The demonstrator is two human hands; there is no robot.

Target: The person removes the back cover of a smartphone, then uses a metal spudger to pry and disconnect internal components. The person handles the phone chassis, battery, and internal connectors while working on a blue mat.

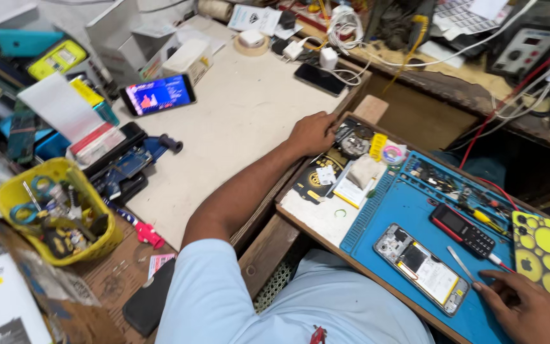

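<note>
My left hand (311, 132) rests on the edge of the white worktop, fingers curled by the corner of the wooden tray, holding nothing visible. My right hand (524, 307) lies flat on the blue repair mat (389, 202) at the lower right, fingertips beside thin metal tweezers (461, 263). An opened phone with its back off (421, 268) lies on the mat just left of that hand. A small red and black keypad phone (461, 229) and a yellow spotted phone case (534, 245) lie above it.
A phone with a lit screen (158, 95) stands on the white worktop (237, 121). A yellow basket of tools (58, 213) sits at the left. Chargers, cables and a dark phone (318, 79) crowd the back edge. Stickers and small parts (345, 172) lie left of the mat.
</note>
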